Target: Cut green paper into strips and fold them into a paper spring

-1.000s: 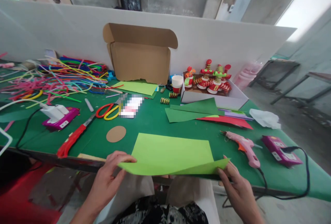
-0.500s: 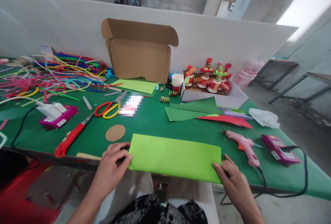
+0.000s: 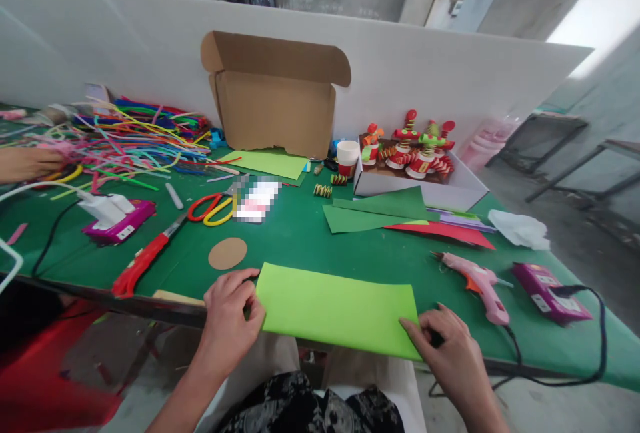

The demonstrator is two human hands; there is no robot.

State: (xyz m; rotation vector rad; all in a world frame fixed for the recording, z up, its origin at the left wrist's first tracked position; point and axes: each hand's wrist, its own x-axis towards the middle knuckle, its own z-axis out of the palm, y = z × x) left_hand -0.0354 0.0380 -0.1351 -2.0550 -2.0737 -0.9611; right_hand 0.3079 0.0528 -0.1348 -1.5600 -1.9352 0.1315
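Note:
A light green paper sheet [image 3: 337, 306], folded in half, lies flat at the near edge of the green table [image 3: 300, 233]. My left hand [image 3: 230, 316] rests on its left end, fingers curled and pressing down on the corner. At the sheet's right lower corner my right hand [image 3: 447, 350] pinches and presses the edge. A brown cardboard disc [image 3: 227, 253] lies just beyond my left hand.
A pink glue gun [image 3: 477, 283] and purple power unit [image 3: 547, 293] sit right. Red utility knife [image 3: 145, 261], scissors [image 3: 215, 210], a second purple unit [image 3: 117, 220] and pipe cleaners [image 3: 125, 140] lie left. Open cardboard box [image 3: 275, 96], finished crafts [image 3: 413, 150], paper sheets [image 3: 385, 213] behind. Another person's hand [image 3: 25, 163] far left.
The sheet's raised near half has been folded down flat. Both my hands now press its ends on the table. Another person's hand has appeared at the far left.

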